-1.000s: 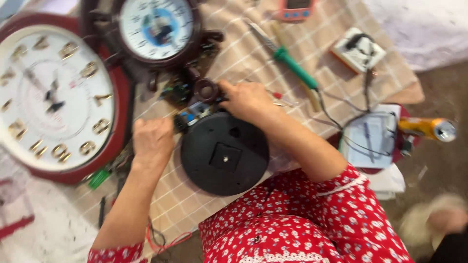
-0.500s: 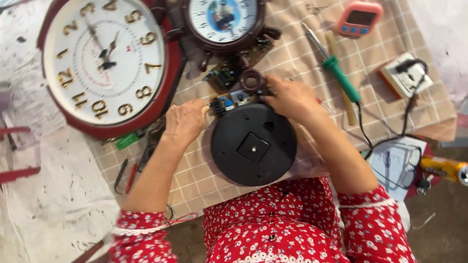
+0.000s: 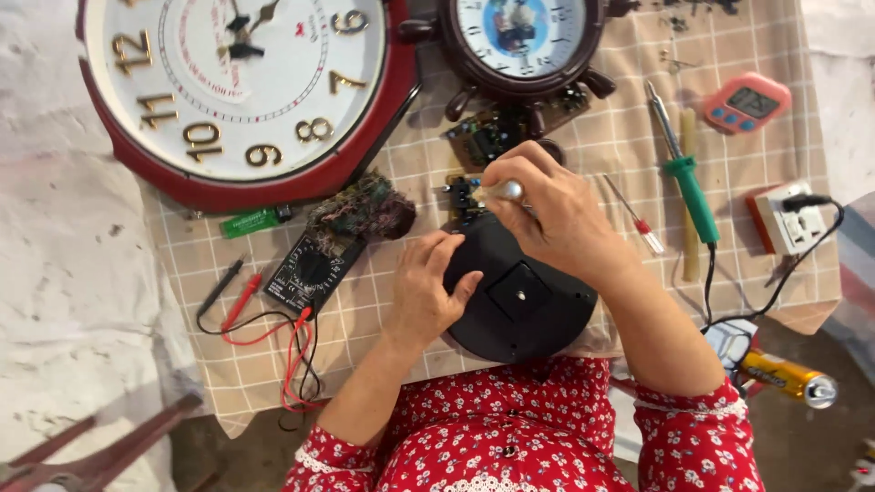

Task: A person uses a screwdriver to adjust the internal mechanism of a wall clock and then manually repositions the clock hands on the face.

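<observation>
Left hand (image 3: 428,292) rests flat on the black round case (image 3: 519,296) on the checked cloth (image 3: 592,137); right hand (image 3: 547,205) grips a small metal tool (image 3: 506,191) (tip hidden) over the circuit board (image 3: 460,193)

Matt black plastic disc (image 3: 519,301); checked woven cloth (image 3: 602,137)

The person wears a red garment (image 3: 538,428) strewn with small white flowers, at six o'clock. Its short sleeves end in white-trimmed cuffs above bare forearms. Both the left hand (image 3: 427,292) and right hand (image 3: 556,214) are bare.
</observation>
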